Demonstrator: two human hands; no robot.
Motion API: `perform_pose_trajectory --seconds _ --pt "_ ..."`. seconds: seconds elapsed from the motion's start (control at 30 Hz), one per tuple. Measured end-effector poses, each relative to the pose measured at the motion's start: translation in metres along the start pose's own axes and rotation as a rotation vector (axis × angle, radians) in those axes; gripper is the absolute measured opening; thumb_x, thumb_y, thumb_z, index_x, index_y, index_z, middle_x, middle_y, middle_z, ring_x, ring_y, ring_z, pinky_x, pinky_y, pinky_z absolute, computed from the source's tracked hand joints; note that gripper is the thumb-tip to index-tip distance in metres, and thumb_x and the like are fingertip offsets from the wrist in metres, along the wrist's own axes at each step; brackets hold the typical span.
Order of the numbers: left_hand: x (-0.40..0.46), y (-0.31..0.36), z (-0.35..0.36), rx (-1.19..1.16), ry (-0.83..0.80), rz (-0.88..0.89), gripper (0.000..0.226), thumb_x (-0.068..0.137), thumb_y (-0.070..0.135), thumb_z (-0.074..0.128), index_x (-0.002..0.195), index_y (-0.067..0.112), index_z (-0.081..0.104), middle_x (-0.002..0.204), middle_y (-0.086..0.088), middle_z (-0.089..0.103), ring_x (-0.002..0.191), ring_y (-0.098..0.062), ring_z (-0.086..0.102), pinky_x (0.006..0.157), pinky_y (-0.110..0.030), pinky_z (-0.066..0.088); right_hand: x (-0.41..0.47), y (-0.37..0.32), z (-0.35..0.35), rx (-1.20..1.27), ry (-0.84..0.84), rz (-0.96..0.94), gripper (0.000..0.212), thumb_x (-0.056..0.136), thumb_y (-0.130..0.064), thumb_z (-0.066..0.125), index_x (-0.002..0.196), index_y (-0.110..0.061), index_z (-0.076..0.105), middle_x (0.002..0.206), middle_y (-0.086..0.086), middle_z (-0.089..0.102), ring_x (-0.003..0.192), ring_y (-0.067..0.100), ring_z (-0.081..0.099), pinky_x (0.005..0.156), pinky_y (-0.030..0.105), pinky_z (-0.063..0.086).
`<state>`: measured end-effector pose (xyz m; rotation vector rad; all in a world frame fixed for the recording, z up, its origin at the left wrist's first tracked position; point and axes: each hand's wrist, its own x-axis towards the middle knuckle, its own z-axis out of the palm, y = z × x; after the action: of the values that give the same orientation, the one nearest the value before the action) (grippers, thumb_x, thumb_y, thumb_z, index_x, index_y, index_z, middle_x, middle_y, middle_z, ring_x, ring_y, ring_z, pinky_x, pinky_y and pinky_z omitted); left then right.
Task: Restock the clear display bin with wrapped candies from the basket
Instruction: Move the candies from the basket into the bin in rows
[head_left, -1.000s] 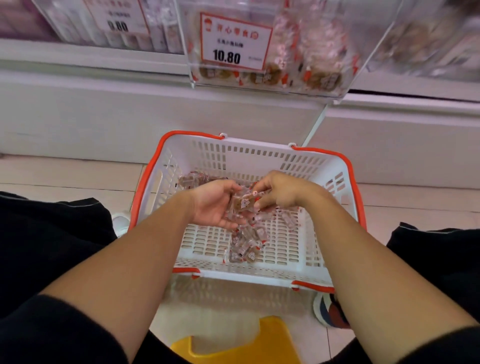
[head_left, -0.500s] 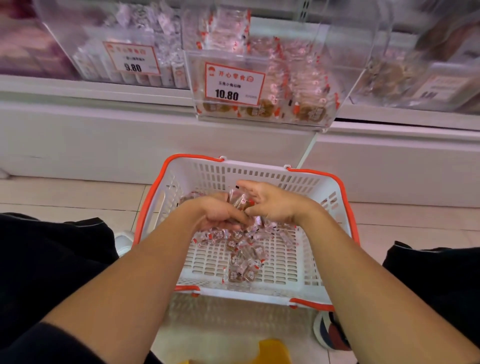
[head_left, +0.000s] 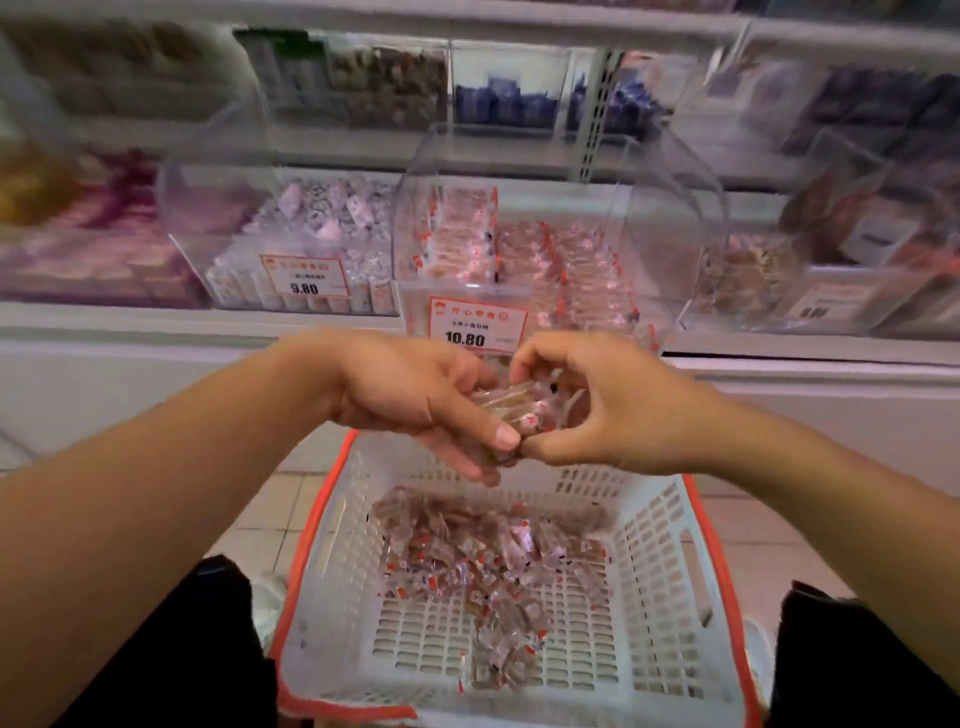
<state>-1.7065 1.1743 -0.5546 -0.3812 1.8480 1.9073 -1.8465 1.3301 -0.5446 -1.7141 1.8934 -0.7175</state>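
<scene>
A white basket (head_left: 332, 525) with an orange rim stands on the floor, with several clear-wrapped brown candies (head_left: 483, 566) piled in it. Above the basket, my left hand (head_left: 410, 395) and my right hand (head_left: 597, 405) together hold a bunch of wrapped candies (head_left: 524, 410), fingers curled round them. Just behind my hands is the clear display bin (head_left: 670, 234) with a 10.80 price tag (head_left: 475, 327), partly filled with the same red-trimmed candies.
A neighbouring clear bin (head_left: 218, 218) tagged 9.80 sits to the left, another bin (head_left: 831, 260) to the right. More blurred bins fill the upper shelf. A white shelf ledge (head_left: 156, 322) runs below the bins. My dark-clothed knees flank the basket.
Both hands have risen out of the basket with a bunch of candies, up to the front of the 10.80 bin. The view has tilted upward toward the shelf.
</scene>
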Motion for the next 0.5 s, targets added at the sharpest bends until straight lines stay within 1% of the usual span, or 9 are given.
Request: perform_pose_trajectory --seconds 0.03,0.1,0.17,0.2,0.27,0.3,0.37,0.43,0.5 --pt "-0.008 0.018 -0.001 0.056 0.044 0.051 0.038 0.081 0.019 0.070 0.117 0.015 0.059 0.102 -0.012 0.071 0.088 -0.024 0.072 0.068 -0.024 0.058 0.001 -0.007 -0.015 0.026 0.042 -0.021 0.037 0.070 -0.019 0.085 0.098 -0.023 0.062 0.085 -0.001 0.070 0.070 0.019 0.064 0.066 0.041 0.055" --pt "-0.019 0.049 -0.005 0.124 0.157 0.130 0.045 0.081 0.040 0.071 0.118 0.017 0.059 0.106 -0.017 0.071 0.088 -0.026 0.073 0.063 -0.024 0.058 0.008 -0.012 -0.042 0.152 0.094 -0.036 0.034 0.071 -0.012 0.085 0.097 -0.018 0.064 0.081 0.000 0.072 0.067 0.015 0.064 0.066 0.040 0.055" --pt "-0.021 0.068 -0.015 0.219 0.365 0.240 0.047 0.084 0.054 0.061 0.112 0.017 0.063 0.101 -0.010 0.073 0.086 -0.021 0.073 0.064 -0.026 0.058 0.017 -0.005 -0.063 0.252 0.159 -0.020 0.034 0.070 -0.010 0.085 0.098 -0.019 0.068 0.083 0.001 0.075 0.067 0.011 0.067 0.062 0.029 0.057" --pt "-0.020 0.075 -0.023 0.307 0.514 0.311 0.040 0.087 0.053 0.059 0.109 0.020 0.065 0.096 -0.003 0.074 0.085 -0.016 0.072 0.065 -0.025 0.059 0.023 0.001 -0.070 0.277 0.198 0.005 0.033 0.070 -0.011 0.085 0.097 -0.021 0.069 0.084 0.000 0.076 0.069 0.011 0.070 0.062 0.023 0.058" --pt "-0.016 0.087 -0.045 0.655 0.806 0.448 0.025 0.085 0.047 0.064 0.102 0.029 0.065 0.088 0.008 0.072 0.083 -0.002 0.068 0.068 -0.021 0.058 0.039 0.013 -0.081 0.303 0.287 0.051 0.033 0.069 -0.012 0.085 0.096 -0.023 0.068 0.085 -0.005 0.077 0.073 0.012 0.073 0.064 0.019 0.057" --pt "-0.016 0.093 -0.055 0.897 0.851 0.434 0.024 0.079 0.049 0.067 0.098 0.035 0.064 0.085 0.013 0.069 0.083 0.005 0.065 0.069 -0.019 0.057 0.048 0.017 -0.086 0.295 0.307 0.073 0.034 0.068 -0.013 0.085 0.096 -0.024 0.068 0.086 -0.006 0.076 0.074 0.014 0.073 0.065 0.020 0.059" --pt "-0.016 0.105 -0.070 1.260 0.718 0.255 0.027 0.067 0.054 0.067 0.089 0.041 0.063 0.083 0.020 0.064 0.081 0.009 0.060 0.068 -0.016 0.053 0.063 0.023 -0.093 0.211 0.278 0.090 0.037 0.065 -0.023 0.086 0.096 -0.029 0.068 0.088 -0.010 0.076 0.071 0.015 0.073 0.067 0.025 0.060" --pt "-0.012 0.112 -0.081 1.339 0.569 0.088 0.027 0.062 0.056 0.073 0.081 0.040 0.064 0.079 0.021 0.064 0.077 0.007 0.060 0.072 -0.023 0.053 0.075 0.028 -0.096 0.141 0.214 0.070 0.040 0.060 -0.036 0.083 0.097 -0.036 0.067 0.087 -0.013 0.074 0.065 0.014 0.071 0.061 0.029 0.060" --pt "-0.005 0.112 -0.089 1.388 0.497 -0.016 0.030 0.059 0.054 0.081 0.075 0.037 0.063 0.072 0.021 0.062 0.073 0.006 0.058 0.068 -0.024 0.050 0.082 0.030 -0.096 0.105 0.179 0.045 0.043 0.058 -0.044 0.081 0.098 -0.040 0.065 0.087 -0.013 0.070 0.064 0.015 0.068 0.063 0.035 0.058"
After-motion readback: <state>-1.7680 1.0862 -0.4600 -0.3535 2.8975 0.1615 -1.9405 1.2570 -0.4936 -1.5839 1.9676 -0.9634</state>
